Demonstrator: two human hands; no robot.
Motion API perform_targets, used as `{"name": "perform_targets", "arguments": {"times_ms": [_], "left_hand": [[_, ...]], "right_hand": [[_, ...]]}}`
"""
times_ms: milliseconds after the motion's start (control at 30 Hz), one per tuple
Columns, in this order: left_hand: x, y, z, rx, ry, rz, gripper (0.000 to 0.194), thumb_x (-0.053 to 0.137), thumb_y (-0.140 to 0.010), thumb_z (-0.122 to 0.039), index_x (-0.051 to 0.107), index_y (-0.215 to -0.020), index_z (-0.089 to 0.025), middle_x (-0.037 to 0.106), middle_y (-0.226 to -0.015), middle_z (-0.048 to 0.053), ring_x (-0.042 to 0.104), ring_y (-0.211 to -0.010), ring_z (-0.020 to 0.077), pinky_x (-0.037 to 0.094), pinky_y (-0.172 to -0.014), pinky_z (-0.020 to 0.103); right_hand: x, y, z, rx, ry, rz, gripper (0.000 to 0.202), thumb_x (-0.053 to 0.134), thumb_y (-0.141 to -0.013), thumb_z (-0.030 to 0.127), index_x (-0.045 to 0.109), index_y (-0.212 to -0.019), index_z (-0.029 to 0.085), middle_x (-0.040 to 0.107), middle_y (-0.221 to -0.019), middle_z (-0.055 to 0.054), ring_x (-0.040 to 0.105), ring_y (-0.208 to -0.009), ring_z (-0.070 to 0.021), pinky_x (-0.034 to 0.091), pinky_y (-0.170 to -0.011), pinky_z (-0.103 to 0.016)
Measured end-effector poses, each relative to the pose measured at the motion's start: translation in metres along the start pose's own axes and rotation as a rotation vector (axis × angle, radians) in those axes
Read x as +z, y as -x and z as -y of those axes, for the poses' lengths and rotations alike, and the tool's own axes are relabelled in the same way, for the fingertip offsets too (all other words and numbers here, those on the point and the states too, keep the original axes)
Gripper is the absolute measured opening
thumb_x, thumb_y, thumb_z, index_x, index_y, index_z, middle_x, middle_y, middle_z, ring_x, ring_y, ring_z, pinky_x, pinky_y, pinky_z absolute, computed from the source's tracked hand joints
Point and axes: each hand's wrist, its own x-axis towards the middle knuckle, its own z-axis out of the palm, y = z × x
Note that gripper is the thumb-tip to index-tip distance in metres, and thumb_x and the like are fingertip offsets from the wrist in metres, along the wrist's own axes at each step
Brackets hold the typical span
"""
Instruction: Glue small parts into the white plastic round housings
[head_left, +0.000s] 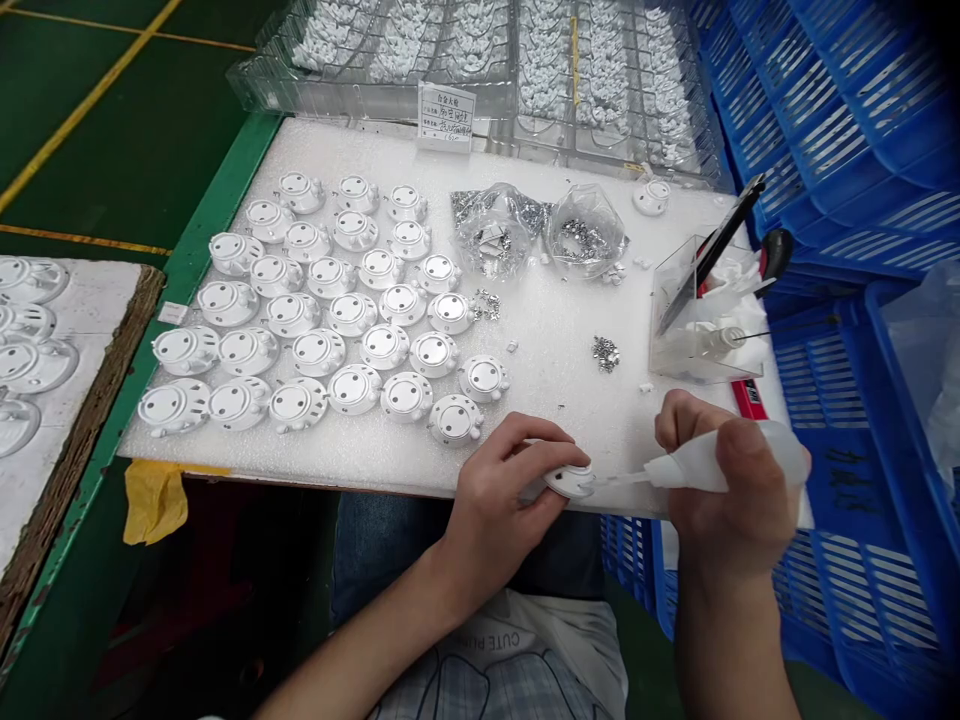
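Near the front edge of the white foam mat (547, 390), my left hand (506, 500) grips a small round white part (570, 481) between thumb and fingers. My right hand (731, 490) is wrapped round a translucent squeeze bottle (697, 462), whose thin nozzle points left at the part's right side. Whether the tip touches the part is too small to tell. Rows of similar white parts with dark dots (352, 313) lie on the mat to the left. Small metal pieces (605, 353) form a pile above my hands.
Two clear bags of metal pieces (585, 235) lie at the mat's back. A clear box (694, 340) with tools stands at the right. Trays of white pieces (480, 100) line the back; blue crates (847, 400) stand right. A second board (90, 310) is at left.
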Motion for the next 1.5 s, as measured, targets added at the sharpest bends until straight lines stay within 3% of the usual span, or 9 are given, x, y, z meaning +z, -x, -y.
{"name": "perform_targets", "arguments": {"times_ms": [467,633,833,967,1067,1167,1333,1500], "left_hand": [[-0.001,0.0,-0.001,-0.013,0.002,0.008,0.024,0.067,-0.084,0.003,0.073,-0.095,-0.018,0.069,-0.098,0.005,0.069,-0.087,0.0137,0.06,-0.077,0.022],[-0.002,0.0,-0.001,-0.016,0.006,0.009,0.026,0.066,-0.084,0.004,0.073,-0.095,-0.019,0.069,-0.098,0.004,0.069,-0.088,0.0141,0.06,-0.077,0.023],[-0.001,0.0,0.0,-0.026,0.034,0.011,0.03,0.065,-0.081,0.007,0.073,-0.095,-0.017,0.068,-0.099,0.005,0.069,-0.089,0.0136,0.058,-0.079,0.021],[-0.004,0.0,0.0,-0.014,0.087,0.038,0.027,0.065,-0.08,0.008,0.073,-0.095,-0.013,0.069,-0.098,0.006,0.069,-0.089,0.0131,0.056,-0.082,0.019],[-0.008,0.001,0.002,-0.017,0.15,0.102,0.023,0.066,-0.082,0.004,0.075,-0.096,-0.013,0.07,-0.093,0.006,0.069,-0.084,0.0137,0.056,-0.078,0.019],[-0.011,0.002,0.005,-0.042,0.208,0.175,0.018,0.07,-0.085,-0.004,0.076,-0.097,-0.015,0.07,-0.088,0.005,0.068,-0.078,0.014,0.056,-0.072,0.019],[-0.014,0.004,0.009,-0.082,0.277,0.211,0.016,0.072,-0.084,-0.007,0.077,-0.096,-0.017,0.071,-0.088,0.005,0.067,-0.074,0.0143,0.055,-0.069,0.021],[-0.016,0.006,0.011,-0.119,0.322,0.23,0.016,0.073,-0.084,-0.009,0.077,-0.096,-0.019,0.071,-0.088,0.005,0.067,-0.074,0.015,0.056,-0.07,0.022]], "right_hand": [[-0.001,-0.002,-0.005,-0.131,0.007,-0.002,0.058,0.064,-0.094,0.045,0.033,-0.052,0.02,0.02,-0.054,0.005,0.027,-0.048,-0.0098,0.019,-0.053,-0.032],[0.001,-0.001,-0.002,0.004,-0.024,-0.021,0.061,0.067,-0.089,0.055,0.035,-0.05,0.02,0.024,-0.054,0.003,0.028,-0.052,-0.011,0.019,-0.053,-0.032],[0.003,-0.009,0.003,0.039,-0.196,-0.045,0.066,0.064,-0.088,0.068,0.037,-0.051,0.02,0.024,-0.054,0.004,0.025,-0.049,-0.0107,0.022,-0.049,-0.03],[0.002,-0.011,0.008,0.147,-0.285,-0.067,0.048,0.074,-0.079,0.068,0.06,-0.071,0.022,0.043,-0.068,0.002,0.037,-0.056,-0.012,0.028,-0.048,-0.027],[0.001,-0.013,0.007,0.087,-0.124,-0.013,0.036,0.074,-0.082,0.059,0.074,-0.093,0.025,0.062,-0.086,-0.004,0.053,-0.074,-0.0165,0.037,-0.055,-0.027],[0.007,-0.027,0.005,-0.018,0.207,0.072,0.027,0.073,-0.087,0.048,0.075,-0.102,0.026,0.072,-0.102,-0.005,0.061,-0.087,-0.0187,0.045,-0.066,-0.028],[0.039,-0.068,0.008,-0.115,0.718,0.205,0.025,0.068,-0.087,0.045,0.071,-0.097,0.023,0.075,-0.107,-0.004,0.063,-0.068,-0.0156,0.051,-0.067,-0.032],[0.058,-0.095,-0.007,-0.065,0.782,0.266,0.029,0.063,-0.084,0.044,0.069,-0.099,0.02,0.077,-0.094,-0.006,0.068,-0.062,-0.0187,0.054,-0.065,-0.034]]}}
